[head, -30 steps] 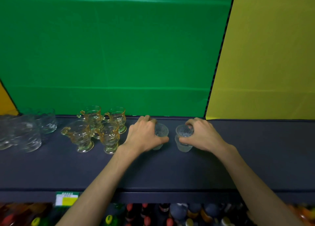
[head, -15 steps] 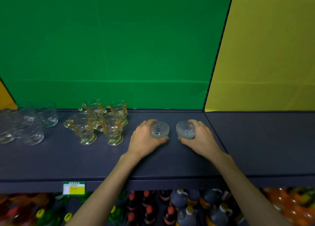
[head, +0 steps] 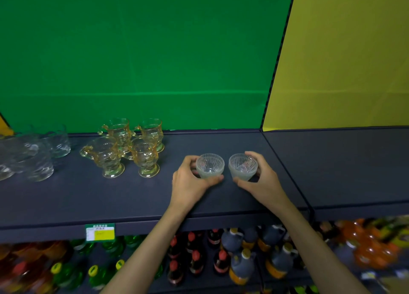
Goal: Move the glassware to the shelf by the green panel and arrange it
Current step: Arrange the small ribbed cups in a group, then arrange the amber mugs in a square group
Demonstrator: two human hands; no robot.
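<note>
Two small ribbed clear glass cups stand side by side on the dark shelf (head: pixel 132 196) in front of the green panel (head: pixel 132 50). My left hand (head: pixel 190 183) is wrapped around the left cup (head: pixel 209 165). The right cup (head: pixel 243 166) is held by my right hand (head: pixel 263 180). Whether the cups rest on the shelf or hover just above it is unclear. Several amber footed mugs (head: pixel 130 147) stand to the left, upright in a tight cluster. Clear glasses (head: pixel 33 154) sit at the far left.
A yellow panel (head: pixel 343 56) rises to the right, behind a second shelf section (head: pixel 343 165). A price tag (head: pixel 100 232) hangs on the shelf's front edge. Bottles of drinks and sauces (head: pixel 221 258) fill the shelf below.
Both hands with their cups have drawn back from the green panel toward the middle of the shelf, and the camera has tilted down, showing the bottles below.
</note>
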